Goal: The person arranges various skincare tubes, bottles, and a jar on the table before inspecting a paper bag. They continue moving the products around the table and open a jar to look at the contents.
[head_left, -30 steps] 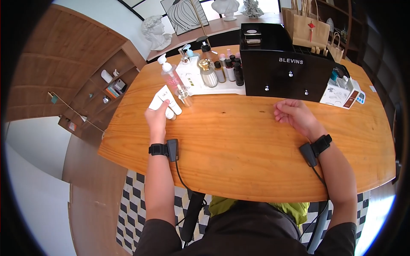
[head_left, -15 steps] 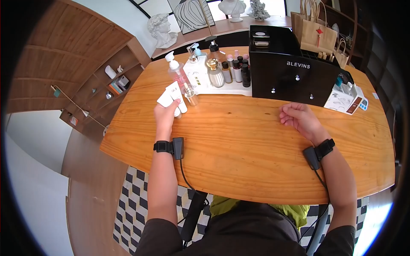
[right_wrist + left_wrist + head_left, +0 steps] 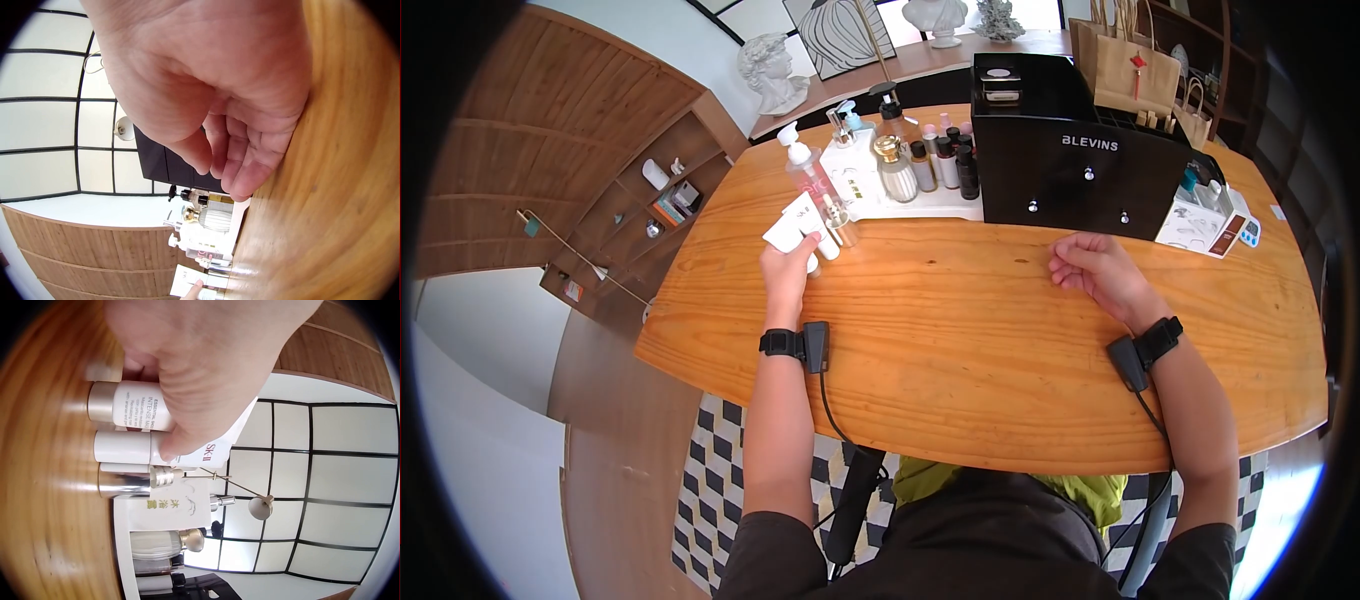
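Note:
My left hand [image 3: 785, 278] grips two white squeeze tubes standing on their caps at the table's left side. One, the SK-II tube [image 3: 209, 450], has a white cap and lies under my thumb. Behind it is a tube with a beige cap [image 3: 103, 401] and "INTENSE" lettering, partly hidden by the hand. Right beside the SK-II tube stands a shiny metallic bottle [image 3: 128, 482] with a slim top. My right hand [image 3: 1100, 272] rests on the table before the black drawer box [image 3: 1080, 170], fingers loosely curled, holding nothing.
A white tray [image 3: 920, 210] behind carries a ribbed gold-capped bottle [image 3: 895, 175], a white box [image 3: 850, 178] and several small bottles. A pink pump bottle [image 3: 812, 178] stands at its left end. Small boxes [image 3: 1195, 222] sit at the right of the drawer box.
My left hand and the two tubes have shifted slightly right, closer to the metallic bottle. The head view has tilted a little. My right hand stays in place.

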Motion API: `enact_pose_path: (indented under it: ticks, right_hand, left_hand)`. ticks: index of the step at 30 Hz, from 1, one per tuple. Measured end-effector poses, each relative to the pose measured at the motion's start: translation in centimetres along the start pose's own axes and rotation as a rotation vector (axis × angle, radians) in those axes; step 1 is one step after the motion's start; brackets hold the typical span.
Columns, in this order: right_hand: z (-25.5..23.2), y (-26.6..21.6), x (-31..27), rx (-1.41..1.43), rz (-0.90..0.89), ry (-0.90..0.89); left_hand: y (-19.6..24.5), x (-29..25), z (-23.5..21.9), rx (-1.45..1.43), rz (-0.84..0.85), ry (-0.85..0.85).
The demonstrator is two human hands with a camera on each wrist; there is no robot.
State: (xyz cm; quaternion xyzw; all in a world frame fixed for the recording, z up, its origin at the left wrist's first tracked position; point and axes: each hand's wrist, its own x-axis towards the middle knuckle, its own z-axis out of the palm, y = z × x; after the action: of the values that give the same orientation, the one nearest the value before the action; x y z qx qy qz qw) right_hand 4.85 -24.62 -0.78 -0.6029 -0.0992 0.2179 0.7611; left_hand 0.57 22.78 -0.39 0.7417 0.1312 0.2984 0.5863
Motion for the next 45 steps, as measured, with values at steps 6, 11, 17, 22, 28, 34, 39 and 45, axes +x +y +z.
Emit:
enact_pose_path:
  ticks: [6,11,17,22,28,34,39,45]
  right_hand:
    - [-0.2,0.2,0.2,-0.008,0.006,-0.006]
    - [0.0,0.1,0.1,-0.006,0.0,-0.006]
    - [0.0,0.1,0.1,-0.012,0.003,-0.01]
    - [-0.1,0.1,0.2,-0.019,0.003,-0.01]
    - [0.0,0.1,0.2,-0.026,0.005,-0.003]
    - [-0.2,0.2,0.2,-0.028,0.002,-0.004]
    - [0.3,0.3,0.6,-0.084,0.015,-0.058]
    - [9.9,0.4,2.6,-0.051,0.27,-0.307]
  left_hand:
    - [0.0,-0.1,0.2,-0.02,0.005,-0.014]
    - [-0.2,0.2,0.4,-0.021,0.0,-0.023]
    - [-0.2,0.4,0.8,-0.038,-0.009,-0.042]
    - [-0.8,0.9,0.9,-0.04,0.001,-0.071]
    - [-1.1,1.1,1.1,-0.039,0.003,-0.064]
    - [-1.3,1.2,1.0,-0.037,0.057,-0.03]
    - [0.5,0.7,-0.3,0.018,-0.04,0.023]
    - [-0.4,0.9,-1.3,0.034,-0.046,0.069]
